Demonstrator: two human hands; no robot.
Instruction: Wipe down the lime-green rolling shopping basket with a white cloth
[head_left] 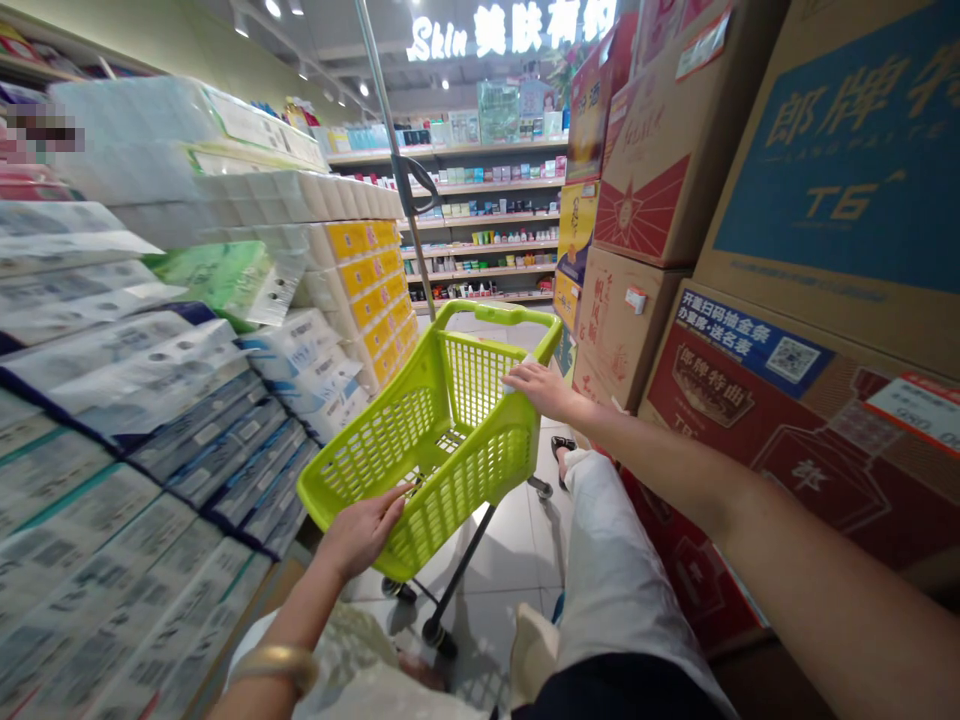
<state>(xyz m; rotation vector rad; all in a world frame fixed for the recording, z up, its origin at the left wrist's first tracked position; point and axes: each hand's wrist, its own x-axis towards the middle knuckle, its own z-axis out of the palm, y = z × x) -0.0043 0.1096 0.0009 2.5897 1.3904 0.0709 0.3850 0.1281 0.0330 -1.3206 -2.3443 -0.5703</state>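
Observation:
A lime-green plastic shopping cart (472,470) stands at a slant in front of me, with a slotted basket on dark metal legs and black wheels. No goods show inside the basket. My left hand (361,535) is closed over the near rim, its fingertips reaching inside. Farther along, my right hand (541,390) grips the rim's right corner near the push bar (499,314). Something small and white shows by its fingers; I cannot make out what it is. A metal pole (379,75) with a dark looped handle (421,188) rises behind the cart.
Stacked packs of tissue paper (187,390) line the left side of the narrow aisle. Large cardboard cartons (832,180) are piled close on the right. Shelves of cosmetics (495,187) stand at the far end. A person's leg in white trousers (611,570) is beside the cart.

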